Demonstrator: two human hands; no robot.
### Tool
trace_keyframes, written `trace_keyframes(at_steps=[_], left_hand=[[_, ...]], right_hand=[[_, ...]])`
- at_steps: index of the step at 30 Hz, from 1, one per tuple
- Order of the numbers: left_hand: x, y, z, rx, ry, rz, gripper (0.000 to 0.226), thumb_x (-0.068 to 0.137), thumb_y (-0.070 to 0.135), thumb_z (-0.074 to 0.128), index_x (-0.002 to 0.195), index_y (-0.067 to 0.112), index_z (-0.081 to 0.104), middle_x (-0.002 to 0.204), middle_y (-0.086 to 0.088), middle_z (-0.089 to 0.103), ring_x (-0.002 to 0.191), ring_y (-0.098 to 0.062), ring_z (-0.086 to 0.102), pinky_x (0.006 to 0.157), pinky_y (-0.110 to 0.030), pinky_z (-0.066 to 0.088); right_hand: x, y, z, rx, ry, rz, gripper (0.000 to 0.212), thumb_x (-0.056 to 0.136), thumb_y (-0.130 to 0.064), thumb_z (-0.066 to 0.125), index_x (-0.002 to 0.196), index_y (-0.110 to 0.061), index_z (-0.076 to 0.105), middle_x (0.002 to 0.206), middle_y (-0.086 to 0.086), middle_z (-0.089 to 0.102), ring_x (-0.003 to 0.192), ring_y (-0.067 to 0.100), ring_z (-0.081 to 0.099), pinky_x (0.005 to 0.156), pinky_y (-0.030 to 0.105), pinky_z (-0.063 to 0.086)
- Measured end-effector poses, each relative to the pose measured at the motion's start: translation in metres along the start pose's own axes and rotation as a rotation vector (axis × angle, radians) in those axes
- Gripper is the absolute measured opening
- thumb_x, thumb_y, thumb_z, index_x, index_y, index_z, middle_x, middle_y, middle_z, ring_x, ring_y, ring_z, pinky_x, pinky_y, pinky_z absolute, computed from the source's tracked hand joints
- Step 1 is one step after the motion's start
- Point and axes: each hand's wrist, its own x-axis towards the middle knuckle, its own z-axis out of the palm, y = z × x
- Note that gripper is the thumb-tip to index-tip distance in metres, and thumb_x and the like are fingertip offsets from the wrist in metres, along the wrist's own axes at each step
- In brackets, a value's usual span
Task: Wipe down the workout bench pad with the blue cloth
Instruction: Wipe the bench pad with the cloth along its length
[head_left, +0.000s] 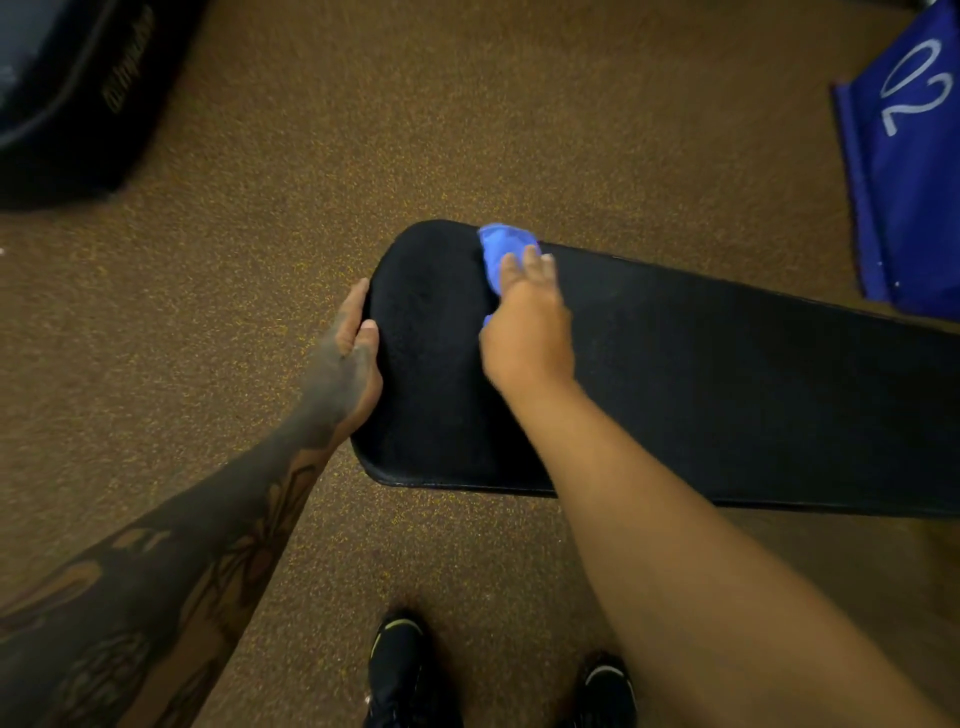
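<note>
Right hand (527, 332) pressing blue cloth (501, 249) on bench pad (727, 374), left hand (345, 369) gripping pad's end

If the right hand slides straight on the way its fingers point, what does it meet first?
The right hand points toward the pad's far edge. The cloth already lies under its fingers, so next probably comes only that edge, then floor below.

Long black padded bench (727, 374) cut off at right edge. Crumpled blue cloth (501, 247) mostly hidden under motion-blurred right hand (527, 332). Black sneakers (400, 670) cropped at bottom.
</note>
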Motion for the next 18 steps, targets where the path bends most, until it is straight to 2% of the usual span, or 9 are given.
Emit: trace_keyframes(at_steps=[2, 3, 5, 7, 9, 11, 13, 15, 18], left_hand=[[-0.001, 0.001, 0.002, 0.032, 0.039, 0.019, 0.048, 0.105, 0.011, 0.032, 0.153, 0.013, 0.029, 0.160, -0.005, 0.032, 0.140, -0.003, 0.026, 0.106, 0.000, 0.014], [-0.001, 0.002, 0.002, 0.038, 0.047, 0.015, 0.048, 0.105, 0.010, 0.032, 0.153, 0.012, 0.029, 0.160, -0.005, 0.031, 0.138, -0.001, 0.026, 0.099, 0.006, 0.013], [-0.001, 0.003, 0.002, 0.031, 0.043, -0.003, 0.047, 0.105, 0.012, 0.032, 0.153, 0.014, 0.029, 0.159, -0.005, 0.032, 0.141, -0.005, 0.027, 0.100, 0.003, 0.014], [-0.002, 0.005, 0.003, 0.048, 0.048, -0.024, 0.047, 0.106, 0.020, 0.033, 0.153, 0.016, 0.029, 0.158, -0.004, 0.034, 0.145, -0.015, 0.030, 0.108, -0.012, 0.017], [-0.001, 0.011, 0.003, 0.108, 0.118, -0.002, 0.049, 0.104, 0.030, 0.034, 0.151, 0.015, 0.033, 0.156, -0.007, 0.039, 0.143, -0.022, 0.035, 0.116, -0.030, 0.023], [0.004, 0.027, 0.002, 0.220, 0.209, 0.049, 0.050, 0.101, 0.037, 0.040, 0.147, 0.017, 0.039, 0.150, -0.009, 0.043, 0.139, -0.025, 0.038, 0.115, -0.046, 0.029], [0.015, 0.050, 0.001, 0.329, 0.209, 0.156, 0.045, 0.100, 0.040, 0.046, 0.140, 0.020, 0.045, 0.142, -0.008, 0.047, 0.132, -0.025, 0.040, 0.109, -0.048, 0.032], [0.030, 0.074, 0.005, 0.429, 0.088, 0.255, 0.045, 0.097, 0.040, 0.051, 0.138, 0.021, 0.047, 0.138, -0.007, 0.049, 0.129, -0.026, 0.040, 0.107, -0.046, 0.032], [0.052, 0.098, 0.014, 0.608, -0.178, 0.248, 0.057, 0.093, 0.045, 0.059, 0.142, 0.024, 0.041, 0.136, -0.001, 0.054, 0.132, -0.026, 0.038, 0.109, -0.051, 0.025]], right_hand=[[-0.018, -0.015, 0.004, -0.044, -0.163, -0.222, 0.060, 0.094, 0.000, 0.045, 0.150, -0.007, 0.026, 0.162, 0.013, 0.013, 0.150, 0.026, 0.006, 0.120, 0.034, 0.010], [-0.025, -0.015, 0.005, -0.077, -0.226, -0.322, 0.061, 0.094, 0.000, 0.045, 0.151, -0.007, 0.025, 0.162, 0.012, 0.013, 0.150, 0.026, 0.005, 0.121, 0.035, 0.011], [-0.021, -0.008, 0.003, -0.110, -0.218, -0.358, 0.060, 0.093, -0.002, 0.047, 0.150, -0.009, 0.027, 0.162, 0.011, 0.016, 0.150, 0.026, 0.008, 0.120, 0.039, 0.013], [-0.012, -0.004, -0.003, -0.069, -0.229, -0.303, 0.056, 0.096, -0.013, 0.050, 0.148, -0.011, 0.033, 0.160, 0.010, 0.022, 0.149, 0.026, 0.012, 0.118, 0.044, 0.018], [-0.009, -0.008, -0.014, 0.159, -0.257, -0.222, 0.047, 0.099, -0.027, 0.047, 0.143, -0.012, 0.044, 0.154, 0.013, 0.036, 0.144, 0.029, 0.027, 0.115, 0.046, 0.027], [-0.009, -0.007, -0.026, 0.285, -0.052, -0.069, 0.039, 0.100, -0.032, 0.041, 0.130, -0.011, 0.057, 0.132, 0.017, 0.058, 0.124, 0.035, 0.050, 0.101, 0.044, 0.041], [-0.012, 0.000, -0.036, 0.139, 0.092, 0.104, 0.034, 0.099, -0.034, 0.042, 0.115, -0.010, 0.060, 0.113, 0.015, 0.064, 0.109, 0.035, 0.055, 0.088, 0.043, 0.045], [-0.017, 0.005, -0.035, 0.032, -0.037, 0.231, 0.041, 0.094, -0.044, 0.047, 0.113, -0.009, 0.057, 0.114, 0.013, 0.062, 0.110, 0.035, 0.053, 0.086, 0.042, 0.044], [-0.022, 0.003, -0.028, 0.167, -0.246, 0.353, 0.048, 0.089, -0.050, 0.054, 0.112, -0.008, 0.056, 0.112, 0.011, 0.063, 0.102, 0.032, 0.057, 0.076, 0.035, 0.044]])
